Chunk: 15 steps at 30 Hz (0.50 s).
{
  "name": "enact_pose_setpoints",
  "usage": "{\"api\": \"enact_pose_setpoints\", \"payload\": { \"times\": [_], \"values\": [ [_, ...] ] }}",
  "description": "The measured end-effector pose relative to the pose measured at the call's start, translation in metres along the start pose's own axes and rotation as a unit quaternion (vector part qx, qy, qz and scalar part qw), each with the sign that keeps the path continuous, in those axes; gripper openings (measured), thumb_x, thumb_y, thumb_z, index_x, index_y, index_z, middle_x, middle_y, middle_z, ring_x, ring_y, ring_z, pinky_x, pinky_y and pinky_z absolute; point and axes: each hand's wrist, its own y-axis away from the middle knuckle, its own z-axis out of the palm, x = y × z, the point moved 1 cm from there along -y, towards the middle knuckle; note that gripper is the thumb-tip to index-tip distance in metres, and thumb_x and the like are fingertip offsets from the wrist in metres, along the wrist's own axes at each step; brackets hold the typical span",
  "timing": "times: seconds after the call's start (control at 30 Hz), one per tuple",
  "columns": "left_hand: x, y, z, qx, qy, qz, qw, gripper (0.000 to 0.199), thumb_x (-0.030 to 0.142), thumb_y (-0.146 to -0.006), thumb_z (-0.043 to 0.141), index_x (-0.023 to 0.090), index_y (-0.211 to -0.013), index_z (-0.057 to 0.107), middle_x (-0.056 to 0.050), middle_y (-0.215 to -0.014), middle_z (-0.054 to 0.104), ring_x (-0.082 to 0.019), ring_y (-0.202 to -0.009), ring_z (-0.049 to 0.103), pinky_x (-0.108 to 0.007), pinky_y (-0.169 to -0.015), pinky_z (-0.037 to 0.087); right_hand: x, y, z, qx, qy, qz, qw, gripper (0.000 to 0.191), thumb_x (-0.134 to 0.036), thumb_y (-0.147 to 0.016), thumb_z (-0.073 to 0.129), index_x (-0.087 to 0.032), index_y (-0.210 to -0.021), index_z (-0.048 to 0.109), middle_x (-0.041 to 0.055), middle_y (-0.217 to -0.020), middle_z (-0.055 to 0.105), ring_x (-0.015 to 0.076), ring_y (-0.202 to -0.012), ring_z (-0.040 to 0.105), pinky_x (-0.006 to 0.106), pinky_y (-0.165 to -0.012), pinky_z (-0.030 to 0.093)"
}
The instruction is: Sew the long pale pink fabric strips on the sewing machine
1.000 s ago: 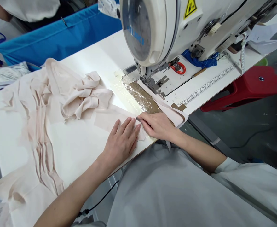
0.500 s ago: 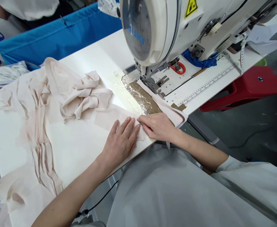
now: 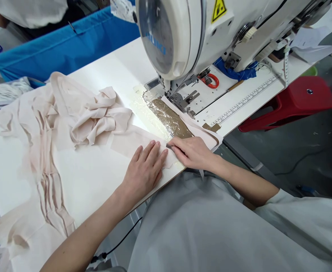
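Note:
My left hand (image 3: 143, 169) lies flat, fingers stretched out, on a thin pale pink fabric piece (image 3: 126, 142) near the table's front edge. Just right of its fingertips, my right hand (image 3: 192, 152) is closed on a small dark grey tool (image 3: 169, 146). Only the tool's flat tip shows, against the fabric; its kind is hidden in my fingers. Beyond my right hand, a pale pink strip (image 3: 204, 134) runs from under the presser foot of the sewing machine (image 3: 166, 41) to the table edge, beside brown tape (image 3: 174, 122).
Crumpled pink fabric (image 3: 98, 117) and a gathered stack of pieces (image 3: 49, 170) lie on the left of the white table (image 3: 89, 185). A blue cloth bin (image 3: 69, 49) borders the far side, near another person. A red stool (image 3: 304, 98) stands at the right.
The view has shifted slightly. The grey tool's tip now shows more clearly beyond my right fingers. My left hand stays pressed on the fabric.

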Motion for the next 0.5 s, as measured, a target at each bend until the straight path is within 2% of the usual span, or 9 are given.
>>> {"api": "enact_pose_setpoints", "payload": {
  "times": [0.2, 0.37, 0.5],
  "values": [
    [0.001, -0.001, -0.003, -0.011, 0.005, -0.007, 1.0, 0.047, 0.02, -0.089, 0.048, 0.012, -0.135, 0.052, -0.02, -0.141, 0.052, -0.035, -0.132, 0.049, -0.05, -0.101, 0.043, -0.005, -0.002, 0.0, -0.016, 0.061, -0.023, 0.998, 0.022, -0.018, -0.093, 0.036, -0.018, -0.099, 0.057, 0.0043, -0.081, 0.07, 0.0157, -0.068, 0.06, 0.027, -0.056, 0.025],
    [0.001, -0.001, -0.006, -0.02, -0.005, -0.006, 1.0, 0.048, 0.018, -0.089, 0.046, 0.015, -0.136, 0.052, -0.018, -0.142, 0.052, -0.032, -0.132, 0.048, -0.05, -0.1, 0.044, 0.002, 0.012, -0.015, -0.052, 0.082, -0.046, 0.994, 0.02, -0.016, -0.089, 0.037, -0.019, -0.089, 0.057, 0.0018, -0.07, 0.065, 0.0148, -0.063, 0.056, 0.028, -0.053, 0.021],
    [-0.006, 0.0, -0.006, -0.024, -0.007, -0.002, 1.0, 0.046, 0.017, -0.09, 0.044, 0.017, -0.135, 0.053, -0.015, -0.143, 0.052, -0.031, -0.133, 0.048, -0.051, -0.101, 0.043, 0.007, 0.019, -0.022, -0.041, 0.071, -0.042, 0.996, 0.022, -0.017, -0.091, 0.036, -0.019, -0.093, 0.058, -0.0004, -0.068, 0.065, 0.0128, -0.06, 0.055, 0.026, -0.052, 0.022]
  ]
}}
